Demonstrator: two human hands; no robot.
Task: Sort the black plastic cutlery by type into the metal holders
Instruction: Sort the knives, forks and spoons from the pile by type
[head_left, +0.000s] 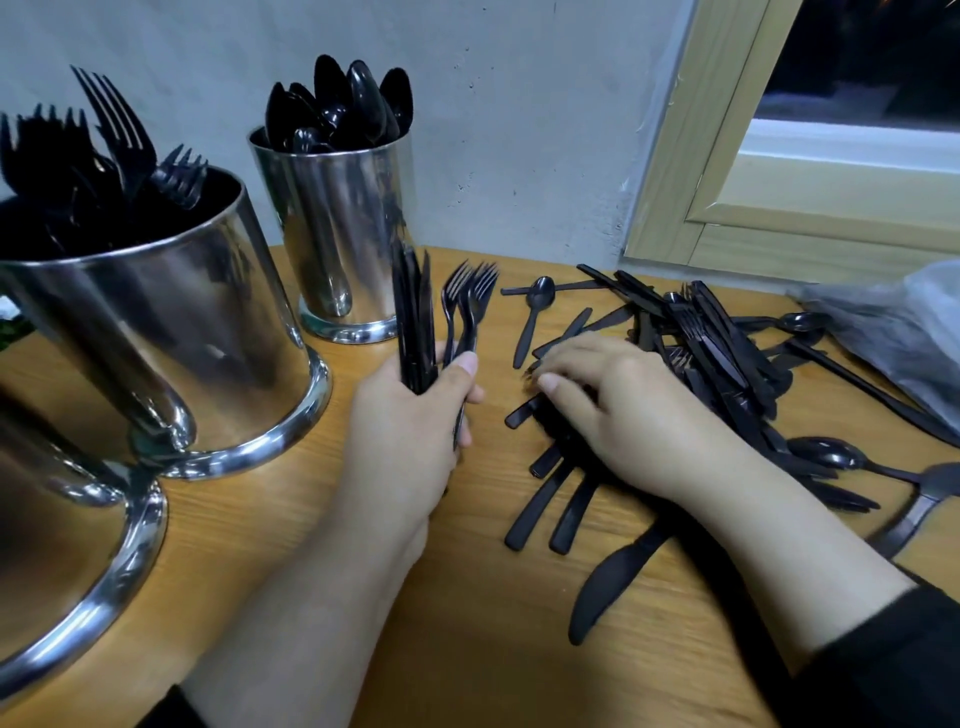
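My left hand (410, 415) grips an upright bundle of black knives (413, 317) together with a few black forks (467, 301), tines up. My right hand (613, 405) lies palm down on the pile of loose black cutlery (722, 358), its fingers curled over pieces at the pile's left edge; whether it grips one I cannot tell. A metal holder (156, 338) at the left is full of forks. Behind it, a narrower metal holder (337, 218) holds spoons. A third metal holder (62, 561) shows at the lower left, its contents hidden.
Everything rests on a wooden table (467, 649) against a grey wall. A loose knife (613, 587) lies near my right forearm, and a small spoon (535, 312) lies behind the pile. A clear plastic bag (898, 332) sits at the right edge under a window frame.
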